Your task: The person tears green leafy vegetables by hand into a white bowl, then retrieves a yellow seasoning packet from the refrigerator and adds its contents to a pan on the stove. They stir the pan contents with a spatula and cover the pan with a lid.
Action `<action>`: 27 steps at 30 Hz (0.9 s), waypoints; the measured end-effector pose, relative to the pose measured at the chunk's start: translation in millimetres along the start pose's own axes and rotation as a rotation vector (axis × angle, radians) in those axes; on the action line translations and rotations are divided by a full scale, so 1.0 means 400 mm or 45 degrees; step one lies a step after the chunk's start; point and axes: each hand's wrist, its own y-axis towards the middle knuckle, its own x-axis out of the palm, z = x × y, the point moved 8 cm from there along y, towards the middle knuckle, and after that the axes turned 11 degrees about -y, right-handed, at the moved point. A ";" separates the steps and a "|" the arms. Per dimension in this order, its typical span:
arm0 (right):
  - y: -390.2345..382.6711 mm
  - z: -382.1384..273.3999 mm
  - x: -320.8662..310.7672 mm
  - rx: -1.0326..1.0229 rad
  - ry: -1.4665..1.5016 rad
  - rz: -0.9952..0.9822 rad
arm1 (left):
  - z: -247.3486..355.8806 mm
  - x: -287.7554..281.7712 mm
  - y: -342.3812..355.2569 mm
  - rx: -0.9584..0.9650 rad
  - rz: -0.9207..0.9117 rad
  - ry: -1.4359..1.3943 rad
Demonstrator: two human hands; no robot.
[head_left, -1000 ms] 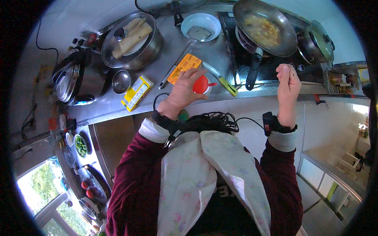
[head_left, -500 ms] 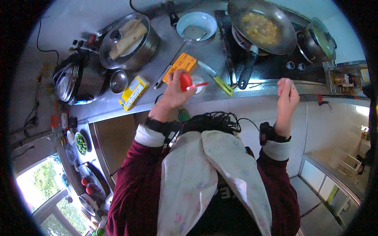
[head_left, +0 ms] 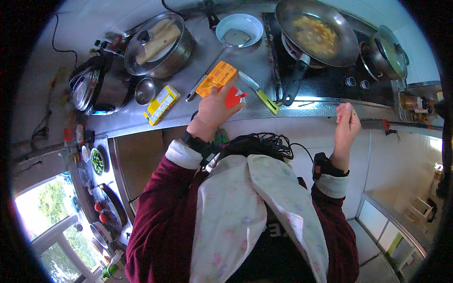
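Observation:
My left hand (head_left: 215,107) is closed around a red lid (head_left: 231,97) with a small red tab. The lid sits over a small round container at the counter's front edge, which the hand and lid mostly hide. Just beyond lie an orange box (head_left: 217,78) and a knife with a green handle (head_left: 267,102). My right hand (head_left: 348,118) is raised in front of the stove with its fingertips pinched together. Whatever it may hold is too small to see. A frying pan (head_left: 347,35) on the stove holds yellowish pieces of food in liquid.
Left on the counter (head_left: 188,115) are a yellow box (head_left: 162,104), a small metal bowl (head_left: 145,91), a lidded steel pot (head_left: 181,56) and a dark cooker (head_left: 106,89). A skimmer (head_left: 236,37) rests in a white bowl (head_left: 255,28). The pan's handle (head_left: 296,81) juts toward me. Another lidded pot (head_left: 391,52) stands right.
My left hand has brought the red lid down over the small container, whose white inside showed before. My right hand stays pinched, slightly lower in view.

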 end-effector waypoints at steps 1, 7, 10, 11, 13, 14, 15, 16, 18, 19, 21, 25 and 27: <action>-0.001 0.003 -0.001 -0.004 -0.007 -0.004 | 0.004 0.000 0.002 0.027 0.014 0.025; -0.006 0.026 -0.019 0.058 -0.071 -0.025 | -0.002 0.028 0.016 0.199 0.089 0.037; -0.007 0.031 -0.027 0.039 0.020 -0.001 | 0.016 0.025 0.013 0.399 0.156 -0.025; -0.008 0.030 -0.029 0.017 -0.013 -0.005 | 0.014 0.034 0.015 0.387 0.100 -0.057; -0.013 0.029 -0.034 -0.013 -0.081 -0.026 | 0.017 0.059 0.020 0.351 0.022 -0.020; -0.018 0.035 -0.036 0.022 -0.093 -0.035 | 0.019 0.071 0.022 0.328 0.004 0.050; -0.020 0.031 -0.044 0.001 -0.118 -0.005 | 0.022 0.079 0.025 0.309 0.009 0.128; -0.023 0.027 -0.043 -0.017 -0.123 -0.009 | 0.023 0.096 0.030 0.282 -0.042 0.185; -0.023 0.019 -0.042 -0.007 -0.203 -0.005 | 0.019 0.110 0.032 0.191 -0.049 0.308; -0.021 0.011 -0.044 0.008 -0.262 0.002 | 0.025 0.103 0.028 0.207 -0.022 0.234; 0.004 -0.038 -0.044 -0.166 -0.349 0.110 | 0.040 0.079 0.017 0.259 0.007 0.142; 0.082 -0.147 -0.038 -0.450 -0.364 0.131 | 0.066 -0.069 -0.012 0.384 0.159 -0.072; 0.108 -0.209 -0.054 -0.626 -0.317 0.282 | 0.073 -0.223 -0.034 0.536 0.399 -0.198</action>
